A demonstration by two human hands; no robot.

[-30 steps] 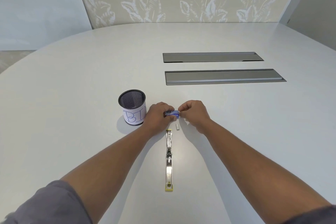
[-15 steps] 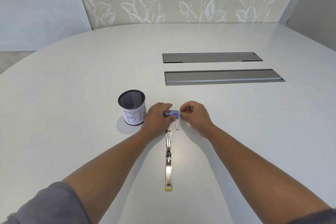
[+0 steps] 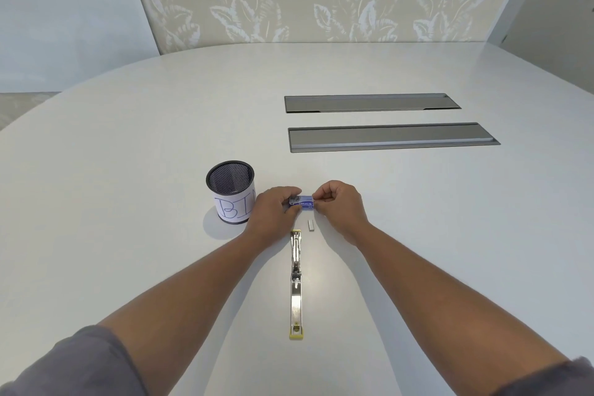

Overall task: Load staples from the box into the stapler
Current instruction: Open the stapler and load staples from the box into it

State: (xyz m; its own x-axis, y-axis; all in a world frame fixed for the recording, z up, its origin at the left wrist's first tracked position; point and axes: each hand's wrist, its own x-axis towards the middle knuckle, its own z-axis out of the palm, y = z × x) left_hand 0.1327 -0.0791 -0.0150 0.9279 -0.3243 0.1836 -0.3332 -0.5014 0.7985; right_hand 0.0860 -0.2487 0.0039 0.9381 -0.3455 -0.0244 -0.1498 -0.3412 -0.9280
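Observation:
A small blue staple box (image 3: 303, 202) is held just above the white table (image 3: 128, 170), gripped from the left by my left hand (image 3: 273, 212). My right hand (image 3: 337, 202) pinches the box's right end with curled fingers. A short silver strip of staples (image 3: 310, 225) lies on the table just below the box. The stapler (image 3: 296, 283) lies opened out flat in a long line toward me, metal with yellow ends, below both hands.
A black mesh cup (image 3: 232, 191) with a paper label reading "BIN" stands left of my left hand. Two long grey cable hatches (image 3: 392, 137) are set into the table farther back on the right.
My right hand has shifted slightly and its fingers have tightened at the box's right end. The box, staple strip and stapler stay where they were.

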